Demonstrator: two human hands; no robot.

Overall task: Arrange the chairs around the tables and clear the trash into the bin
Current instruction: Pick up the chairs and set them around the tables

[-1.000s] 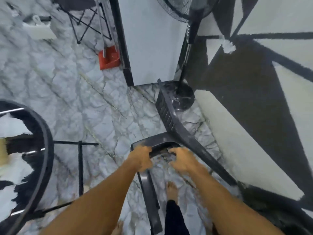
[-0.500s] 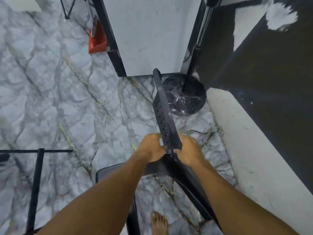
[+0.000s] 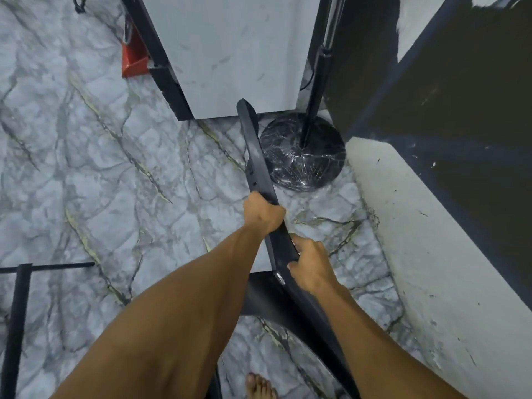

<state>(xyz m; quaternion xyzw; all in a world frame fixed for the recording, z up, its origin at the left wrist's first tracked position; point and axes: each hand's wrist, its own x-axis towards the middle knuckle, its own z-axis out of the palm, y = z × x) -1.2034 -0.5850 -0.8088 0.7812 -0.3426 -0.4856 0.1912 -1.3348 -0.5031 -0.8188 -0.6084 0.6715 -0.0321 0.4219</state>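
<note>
While both hands carry it, the black plastic chair (image 3: 256, 156) sits edge-on to the camera, its slotted back pointing ahead above the marble floor (image 3: 86, 174). The left hand (image 3: 263, 215) is clenched round the back's edge. The right hand (image 3: 312, 269) grasps the same edge nearer the body, about where back meets seat. The staggered grips appear chosen to steady and steer a tilted chair; whether any leg touches the floor cannot be told. Clearance is tight ahead and to the right: the chair's far end lies just beside the fan base (image 3: 305, 159) and near the white pillar (image 3: 230, 53), with the painted wall (image 3: 431, 254) alongside. Open floor lies to the left, short of the black metal frame (image 3: 17, 312).
</note>
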